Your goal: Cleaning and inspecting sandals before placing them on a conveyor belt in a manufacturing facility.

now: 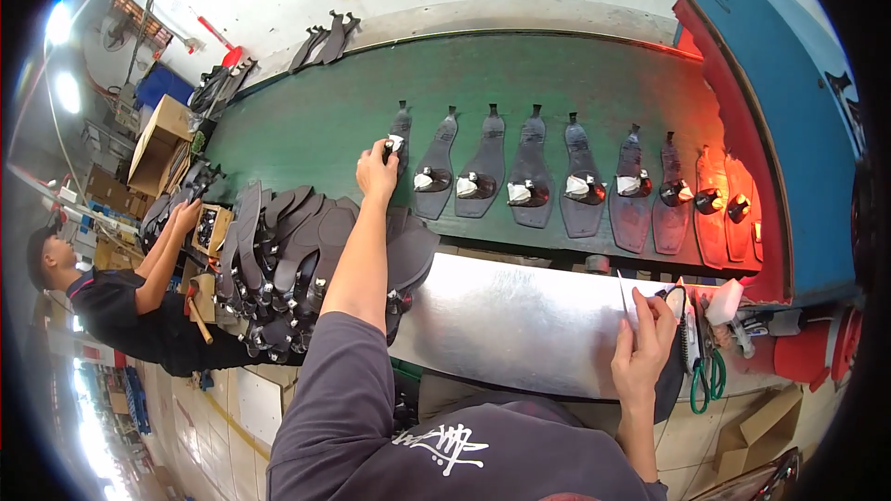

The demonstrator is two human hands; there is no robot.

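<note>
A broad, flat green belt carries a row of dark grey, flat, sole-shaped pieces, narrow ends pointing to the far side, the rightmost ones lit red-orange

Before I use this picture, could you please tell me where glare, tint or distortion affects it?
In the head view, red-orange light tints the rightmost flat pieces; pale glare washes the metal sheet; lamps flare at far left; the far edge of the green worktop bows.

Green belt: I can pass along its far side.
Sole pile: crowds my left forearm.
Blue housing: bars my way rightward.
</note>
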